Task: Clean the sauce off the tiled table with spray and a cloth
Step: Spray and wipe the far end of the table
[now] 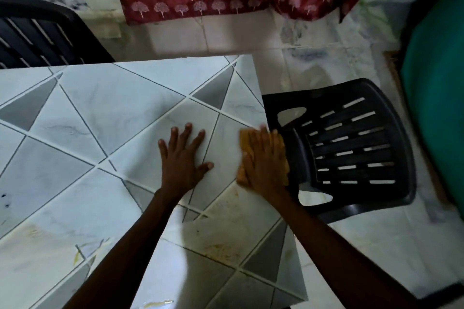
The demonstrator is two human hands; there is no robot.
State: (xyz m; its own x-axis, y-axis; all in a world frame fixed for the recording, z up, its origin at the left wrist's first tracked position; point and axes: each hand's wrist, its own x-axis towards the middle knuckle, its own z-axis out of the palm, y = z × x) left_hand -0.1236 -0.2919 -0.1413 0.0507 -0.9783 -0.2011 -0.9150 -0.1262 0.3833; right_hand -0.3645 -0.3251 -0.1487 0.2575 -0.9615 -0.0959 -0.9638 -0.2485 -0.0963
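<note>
Here, the left hand (183, 158) lies flat with fingers spread on the table (100, 108), probably as a brace. The right hand (266, 160), fingers straight, presses the cloth (244, 138) at the table's right edge, beside a chair (351, 148). Sauce (218, 248) lies nearer the person. No spray is visible.

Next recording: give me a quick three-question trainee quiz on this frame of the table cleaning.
1. True or false: the left hand lies flat on the tiled table, holding nothing.
2. Which presses the orange cloth onto the tiles? A) left hand B) right hand C) both hands
3. Fill in: just off the table's right edge stands a black plastic ____.

Key: 1 true; 2 B; 3 chair.
</note>
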